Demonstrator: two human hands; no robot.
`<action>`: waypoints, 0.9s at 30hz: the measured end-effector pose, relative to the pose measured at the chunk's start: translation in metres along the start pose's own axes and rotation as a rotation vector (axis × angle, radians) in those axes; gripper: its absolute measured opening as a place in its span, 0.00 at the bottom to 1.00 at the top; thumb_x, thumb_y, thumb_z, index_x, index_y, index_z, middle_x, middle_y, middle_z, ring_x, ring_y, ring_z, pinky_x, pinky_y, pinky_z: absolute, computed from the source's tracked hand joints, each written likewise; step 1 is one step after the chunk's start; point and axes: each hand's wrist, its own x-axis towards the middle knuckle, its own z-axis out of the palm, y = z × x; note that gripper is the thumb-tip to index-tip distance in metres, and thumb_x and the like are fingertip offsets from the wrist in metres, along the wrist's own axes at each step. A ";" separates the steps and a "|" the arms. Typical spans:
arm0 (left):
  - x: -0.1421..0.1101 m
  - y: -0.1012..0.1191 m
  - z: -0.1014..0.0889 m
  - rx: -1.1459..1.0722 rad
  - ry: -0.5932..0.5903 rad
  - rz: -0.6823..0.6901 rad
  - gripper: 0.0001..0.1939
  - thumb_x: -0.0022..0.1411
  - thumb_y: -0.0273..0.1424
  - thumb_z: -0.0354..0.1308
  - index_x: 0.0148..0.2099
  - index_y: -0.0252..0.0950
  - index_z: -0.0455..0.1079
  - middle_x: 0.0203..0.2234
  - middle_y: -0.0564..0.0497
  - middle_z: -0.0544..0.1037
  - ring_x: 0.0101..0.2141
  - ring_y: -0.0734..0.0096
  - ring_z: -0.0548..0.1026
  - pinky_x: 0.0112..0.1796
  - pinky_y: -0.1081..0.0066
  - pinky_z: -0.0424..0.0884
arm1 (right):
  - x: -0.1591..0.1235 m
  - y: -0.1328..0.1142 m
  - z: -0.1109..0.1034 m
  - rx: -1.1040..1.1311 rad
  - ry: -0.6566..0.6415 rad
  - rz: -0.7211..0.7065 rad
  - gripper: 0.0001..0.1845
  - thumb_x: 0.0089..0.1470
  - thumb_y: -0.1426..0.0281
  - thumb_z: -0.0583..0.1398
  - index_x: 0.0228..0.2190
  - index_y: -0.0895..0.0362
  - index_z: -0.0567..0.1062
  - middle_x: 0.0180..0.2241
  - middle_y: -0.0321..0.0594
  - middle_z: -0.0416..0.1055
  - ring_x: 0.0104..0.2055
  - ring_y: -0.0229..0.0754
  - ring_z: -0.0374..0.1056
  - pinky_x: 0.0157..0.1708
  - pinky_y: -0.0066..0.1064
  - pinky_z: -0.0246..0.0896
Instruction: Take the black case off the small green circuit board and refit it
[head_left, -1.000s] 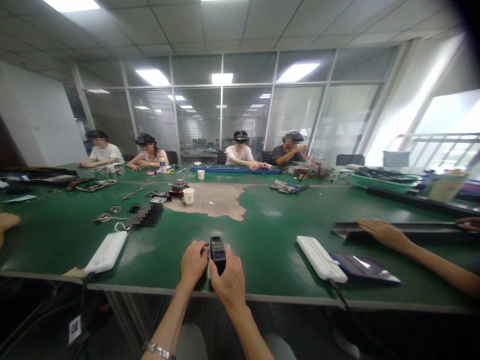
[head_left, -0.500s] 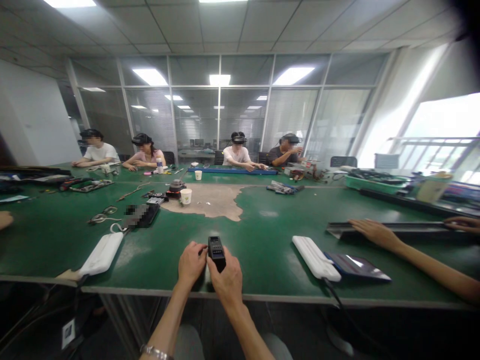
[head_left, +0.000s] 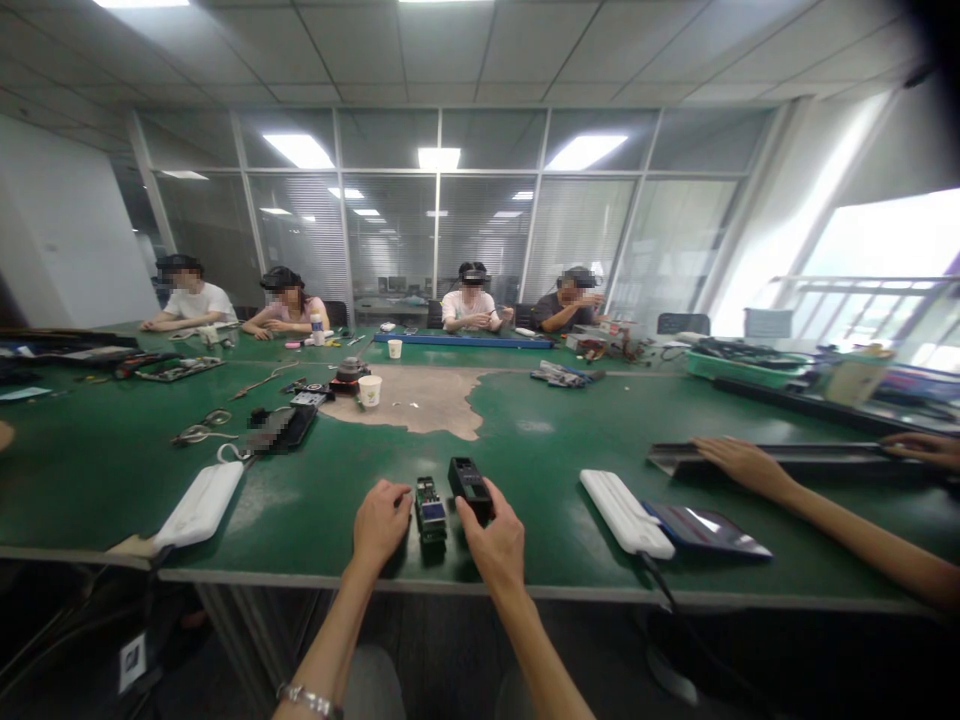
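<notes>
In the head view, my right hand (head_left: 496, 532) grips a black plastic casing (head_left: 469, 480) with openings in its face, thumb on the near left side and fingers around the right. Just left of it, a bare green circuit board module (head_left: 431, 512) with a small bluish screen sits on the table near the front edge. My left hand (head_left: 382, 525) rests beside the module's left side, fingers curled and thumb close to the index finger. Whether anything small is between those fingertips is hidden.
White power banks (head_left: 628, 513) with cables lie at right and left on the green table (head_left: 540, 425). A dark flat panel (head_left: 709, 530) lies at right, near a co-worker's hand (head_left: 739, 465) on a metal channel (head_left: 810, 460). Paper cups (head_left: 370, 391) stand ahead.
My right hand has moved right with the black casing, which has come away from the circuit board module. The module now stands uncovered between my hands. My left hand has barely moved.
</notes>
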 end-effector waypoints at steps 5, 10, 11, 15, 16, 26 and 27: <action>0.001 -0.001 0.000 0.003 -0.013 0.018 0.15 0.64 0.37 0.49 0.46 0.41 0.74 0.39 0.49 0.75 0.41 0.70 0.72 0.44 0.72 0.65 | -0.007 0.017 0.004 -0.112 -0.039 0.027 0.33 0.52 0.55 0.57 0.54 0.62 0.68 0.43 0.52 0.72 0.46 0.53 0.69 0.48 0.42 0.62; 0.001 -0.002 0.000 -0.010 -0.006 0.035 0.15 0.64 0.37 0.49 0.46 0.41 0.74 0.40 0.49 0.75 0.41 0.70 0.72 0.45 0.72 0.65 | -0.012 0.019 0.009 -0.206 -0.020 -0.086 0.35 0.52 0.59 0.57 0.56 0.67 0.64 0.45 0.56 0.71 0.47 0.54 0.66 0.49 0.43 0.61; 0.001 -0.002 0.000 -0.013 -0.004 0.037 0.15 0.64 0.37 0.49 0.46 0.41 0.74 0.40 0.49 0.75 0.41 0.70 0.72 0.45 0.72 0.65 | -0.013 0.020 0.010 -0.219 -0.008 -0.116 0.36 0.52 0.59 0.58 0.57 0.68 0.62 0.47 0.57 0.70 0.49 0.54 0.65 0.50 0.43 0.61; 0.000 -0.002 -0.001 -0.030 0.003 0.046 0.14 0.64 0.36 0.49 0.45 0.41 0.75 0.40 0.49 0.76 0.42 0.70 0.72 0.45 0.72 0.66 | -0.016 0.021 0.012 -0.236 0.016 -0.185 0.39 0.52 0.59 0.58 0.59 0.68 0.58 0.54 0.57 0.65 0.53 0.55 0.62 0.53 0.43 0.59; 0.000 -0.002 0.000 -0.033 0.003 0.047 0.14 0.64 0.36 0.50 0.44 0.40 0.75 0.40 0.49 0.76 0.42 0.70 0.72 0.45 0.71 0.65 | -0.016 0.021 0.012 -0.235 0.017 -0.186 0.39 0.52 0.59 0.58 0.59 0.68 0.58 0.54 0.56 0.64 0.53 0.54 0.62 0.53 0.43 0.58; 0.001 -0.001 0.000 -0.039 -0.004 0.022 0.13 0.64 0.35 0.50 0.44 0.39 0.75 0.41 0.49 0.76 0.43 0.69 0.72 0.47 0.70 0.65 | -0.017 0.015 0.007 -0.188 -0.012 -0.087 0.37 0.53 0.58 0.58 0.58 0.66 0.61 0.49 0.56 0.70 0.51 0.54 0.66 0.51 0.43 0.61; 0.001 -0.001 0.000 -0.038 -0.005 0.020 0.13 0.64 0.35 0.50 0.44 0.39 0.75 0.41 0.49 0.76 0.43 0.69 0.72 0.47 0.70 0.65 | -0.016 0.014 0.006 -0.161 -0.008 -0.066 0.37 0.53 0.57 0.57 0.58 0.66 0.62 0.50 0.56 0.69 0.52 0.54 0.66 0.51 0.43 0.60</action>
